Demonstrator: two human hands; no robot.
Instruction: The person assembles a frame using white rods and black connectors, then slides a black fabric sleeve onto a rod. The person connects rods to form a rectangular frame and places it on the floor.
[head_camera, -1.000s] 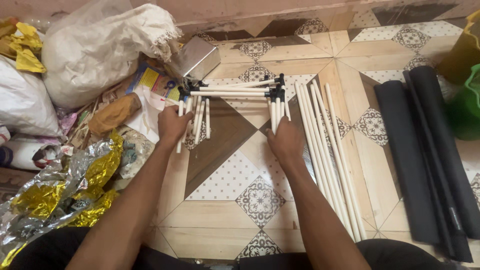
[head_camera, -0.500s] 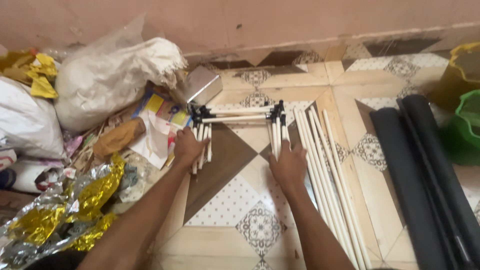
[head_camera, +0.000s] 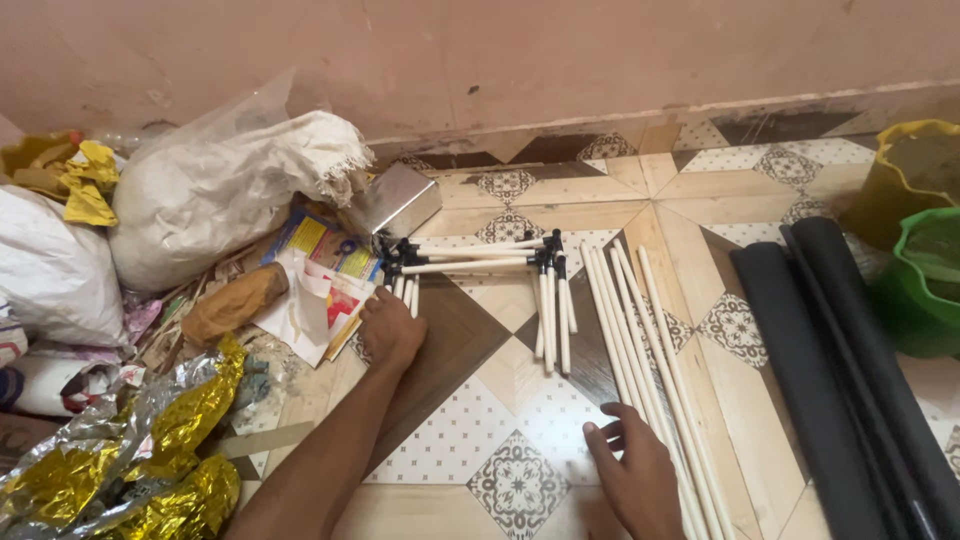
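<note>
White rods (head_camera: 640, 330) lie under the right hand (head_camera: 630, 480) fingertips.

A home's storage corner: patterned floor tiles (head_camera: 520, 480) under a stained pink wall (head_camera: 500, 60), sacks (head_camera: 220, 200) piled beside plastic buckets (head_camera: 925, 270).

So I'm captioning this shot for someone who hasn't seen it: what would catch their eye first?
The frame of white rods with black joints, lying on the patterned tile floor, with the left hand on its left end. The right hand rests by loose white rods. At lower left lies crumpled gold foil.
</note>
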